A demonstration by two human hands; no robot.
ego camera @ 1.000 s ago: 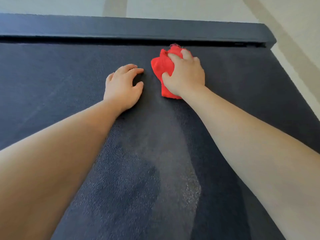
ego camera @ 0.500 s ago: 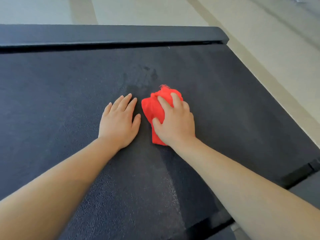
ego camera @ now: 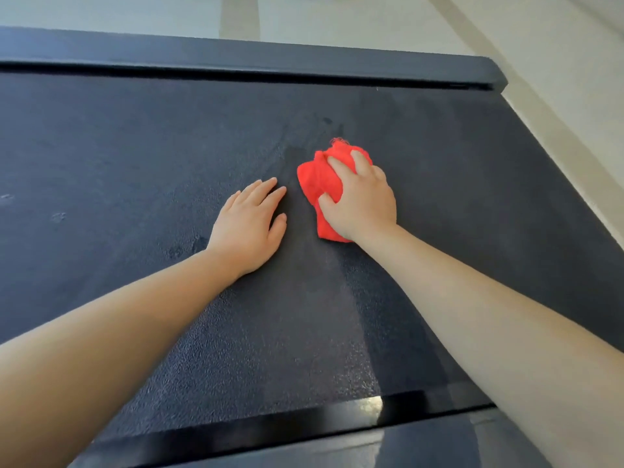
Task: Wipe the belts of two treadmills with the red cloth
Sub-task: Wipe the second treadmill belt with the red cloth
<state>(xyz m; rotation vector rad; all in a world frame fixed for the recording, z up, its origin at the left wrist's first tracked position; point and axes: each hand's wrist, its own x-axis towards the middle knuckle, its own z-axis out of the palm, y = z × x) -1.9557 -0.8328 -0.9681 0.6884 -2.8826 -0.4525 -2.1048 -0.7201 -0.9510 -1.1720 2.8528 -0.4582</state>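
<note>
A dark, textured treadmill belt (ego camera: 135, 157) fills most of the view. A bunched red cloth (ego camera: 320, 180) lies on the belt right of centre. My right hand (ego camera: 361, 201) grips the cloth, fingers curled over its top and thumb pressed into its left side. My left hand (ego camera: 250, 224) rests flat on the belt just left of the cloth, fingers straight and together, holding nothing. A darker damp streak shows on the belt beyond the cloth.
A dark side rail (ego camera: 236, 59) runs along the belt's far edge, ending at a corner (ego camera: 493, 76) at the upper right. A glossy black rail (ego camera: 270, 430) borders the near edge. Pale floor (ego camera: 557, 96) lies beyond and to the right.
My right hand has pulled the cloth back from the far rail toward me, leaving a damp streak, then shifted slightly right. My left hand flattened on the belt. The view shifted.
</note>
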